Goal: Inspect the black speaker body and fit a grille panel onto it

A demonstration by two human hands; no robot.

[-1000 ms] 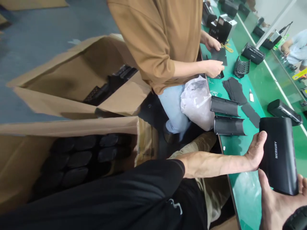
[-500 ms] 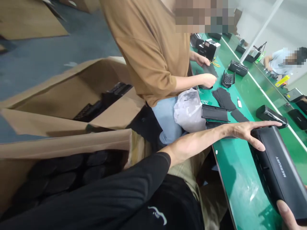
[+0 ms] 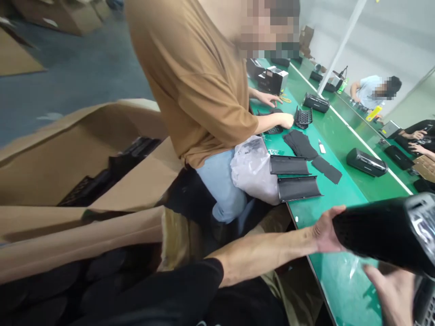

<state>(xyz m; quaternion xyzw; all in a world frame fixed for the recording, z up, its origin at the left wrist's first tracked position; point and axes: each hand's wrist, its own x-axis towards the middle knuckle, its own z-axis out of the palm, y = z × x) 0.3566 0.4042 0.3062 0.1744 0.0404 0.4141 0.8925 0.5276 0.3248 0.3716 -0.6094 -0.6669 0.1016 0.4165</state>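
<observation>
Black moulded plastic fills the lower right of the frame: a long speaker housing [image 3: 384,233] held tilted above the green bench [image 3: 340,280], blurred by motion. The left hand [image 3: 324,231] is clamped on its near end, thumb over the top edge and the other fingers tucked out of sight beneath. The right hand [image 3: 394,290] sits at the bottom right, palm up and fingers spread; whether it bears the housing's underside or hovers just below cannot be told.

As a judgement, the housing looks stiff and bulky, with some heft if fitted out, and its smooth matte skin could slip under a pinch at one end. The perforated grille near the left hand looks like the poorest place to press; the solid long edges and the two ends seem the safer holds, one hand under the middle.

Further up the bench lie two curved black shells [image 3: 295,179], a stack of dark fabric pieces [image 3: 301,145] and a finished speaker [image 3: 367,162]; a white plastic bag [image 3: 253,170] hangs at the bench edge. A co-worker in a tan shirt [image 3: 193,77] works beside them. Open cardboard cartons [image 3: 78,176] at left hold dark parts too shadowed to identify. The housing's far end is cut off by the frame.
</observation>
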